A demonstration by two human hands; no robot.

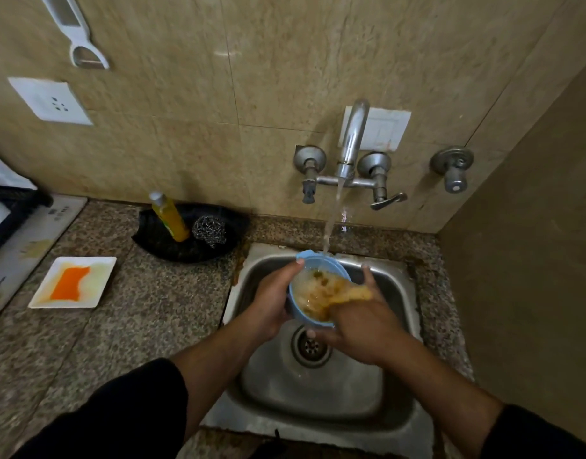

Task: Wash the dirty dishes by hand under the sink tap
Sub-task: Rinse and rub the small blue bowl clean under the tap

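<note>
A small blue bowl (309,260) with brownish-yellow food residue inside is held tilted over the steel sink (397,422). My left hand (271,299) grips its left rim and outer wall. My right hand (361,319) is at the bowl's right side, its fingers reaching into the bowl and smeared with the residue. Water runs from the wall tap (351,140) in a thin stream that lands at the bowl's far rim. A white square plate (101,265) with an orange smear lies on the counter at the left.
A black tray (152,240) behind the sink's left corner holds a yellow dish-soap bottle (170,218) and a steel scrubber (209,229). The sink drain (311,347) is below the bowl. A side wall stands close on the right. An appliance edge is at far left.
</note>
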